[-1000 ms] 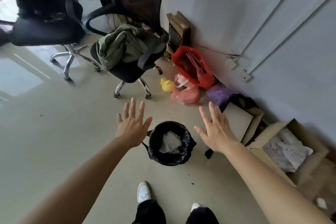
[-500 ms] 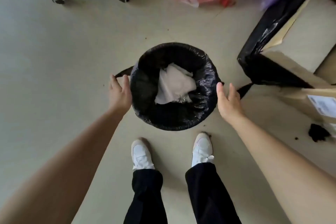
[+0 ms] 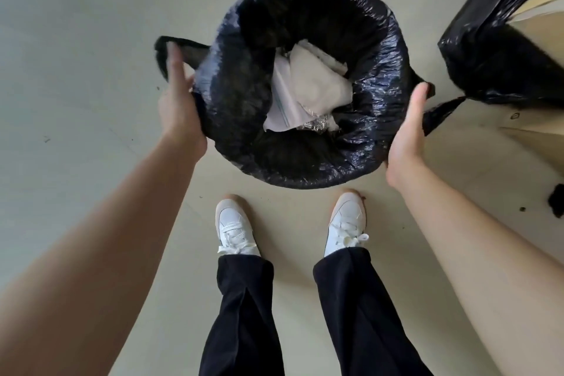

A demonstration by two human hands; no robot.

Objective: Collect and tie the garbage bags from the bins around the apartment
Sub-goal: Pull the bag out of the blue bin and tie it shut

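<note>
— Black film bag (image 3: 375, 76) stood open on the floor (image 3: 76, 40), between both hands. Handling?
— Judged thin, soft, light, tear-prone; take the handles (image 3: 439, 113). Right hand (image 3: 409, 128) lay flat against it, fingers together; left hand (image 3: 180, 101) at a handle, grip unclear.

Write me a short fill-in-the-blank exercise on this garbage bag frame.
1. The garbage bag is ___ in colour.
2. Inside it, beside the white paper, lies crumpled silver ___.
3. The left hand and the right hand are at ___ sides of the bag.
4. The person's shoes are ___.
Missing words: black; foil; opposite; white.
</note>
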